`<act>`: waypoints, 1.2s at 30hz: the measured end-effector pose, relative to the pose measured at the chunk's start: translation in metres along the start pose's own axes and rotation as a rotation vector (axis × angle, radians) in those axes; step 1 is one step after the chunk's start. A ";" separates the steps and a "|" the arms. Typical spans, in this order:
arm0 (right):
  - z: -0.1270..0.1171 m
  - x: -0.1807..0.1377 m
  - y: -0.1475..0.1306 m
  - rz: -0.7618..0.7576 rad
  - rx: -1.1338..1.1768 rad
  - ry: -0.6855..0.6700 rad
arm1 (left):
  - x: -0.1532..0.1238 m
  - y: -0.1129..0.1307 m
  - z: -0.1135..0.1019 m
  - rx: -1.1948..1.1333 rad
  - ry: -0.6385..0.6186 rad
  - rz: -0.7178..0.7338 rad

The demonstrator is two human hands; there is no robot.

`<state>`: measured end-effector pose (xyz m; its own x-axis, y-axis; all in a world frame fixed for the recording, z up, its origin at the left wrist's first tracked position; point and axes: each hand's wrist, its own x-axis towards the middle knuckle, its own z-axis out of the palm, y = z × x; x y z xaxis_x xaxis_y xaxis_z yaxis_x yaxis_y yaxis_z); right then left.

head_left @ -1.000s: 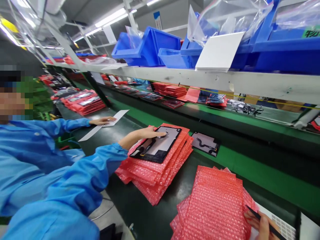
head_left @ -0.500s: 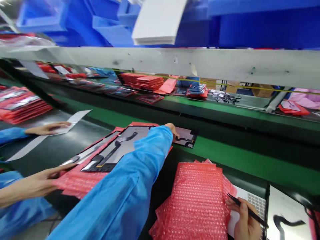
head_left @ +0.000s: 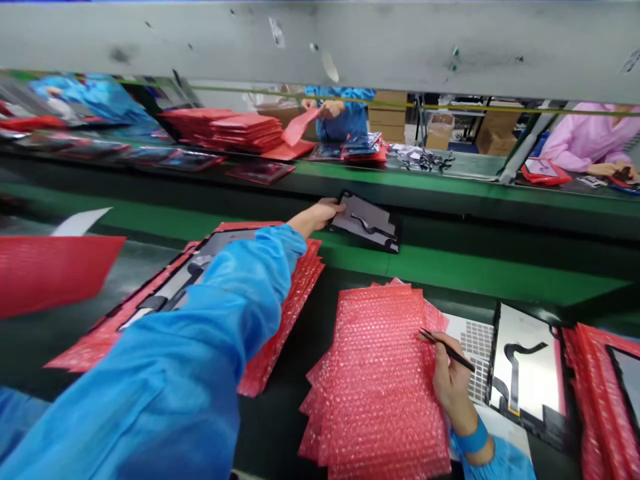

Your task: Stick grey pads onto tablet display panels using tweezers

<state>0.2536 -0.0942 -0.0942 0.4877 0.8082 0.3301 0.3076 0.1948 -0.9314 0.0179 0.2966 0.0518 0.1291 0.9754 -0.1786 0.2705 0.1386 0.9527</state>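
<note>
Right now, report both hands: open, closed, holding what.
Left hand: closed on the edge of a flat screen.
Right hand: closed around black tweezers.

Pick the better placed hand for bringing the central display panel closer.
Probably the left hand: it holds the display panel by its edge, while the right hand has black tweezers near bubble-wrap pouches.

The head camera is looking forward and down from the person's head, over the near side of the bench (head_left: 280, 427). It is facing the far edge, sitting so near that the left sleeve (head_left: 200, 353) is filling the lower left, a beam (head_left: 350, 50) spanning the top.
</note>
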 end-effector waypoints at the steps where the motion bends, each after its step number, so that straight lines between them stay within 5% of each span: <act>1: -0.001 0.001 -0.002 -0.027 -0.006 0.005 | -0.005 0.010 -0.001 -0.008 -0.028 0.007; 5: -0.015 0.018 -0.012 -0.040 -0.016 0.179 | -0.048 0.041 -0.002 -0.002 -0.223 0.018; 7: -0.030 0.031 -0.017 0.018 0.022 0.233 | -0.079 0.042 0.006 0.041 -0.425 0.011; 11: -0.069 0.046 -0.020 0.210 0.060 0.122 | -0.137 0.008 0.043 0.267 -0.911 0.104; 13: -0.087 0.046 -0.017 0.296 0.030 0.030 | -0.153 -0.018 0.062 0.402 -1.010 0.207; 18: -0.117 0.045 -0.006 0.373 -0.090 -0.103 | -0.173 -0.062 0.084 0.548 -0.847 0.370; 26: -0.111 0.079 0.015 0.385 -0.162 -0.231 | -0.208 -0.102 0.098 0.783 -0.477 0.702; 36: -0.110 0.085 0.018 0.528 -0.085 -0.226 | -0.207 -0.122 0.104 0.797 -0.447 0.866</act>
<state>0.3902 -0.0828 -0.0661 0.4091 0.8840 -0.2261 0.1390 -0.3052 -0.9421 0.0572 0.0599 -0.0525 0.8205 0.5303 0.2136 0.4156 -0.8098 0.4141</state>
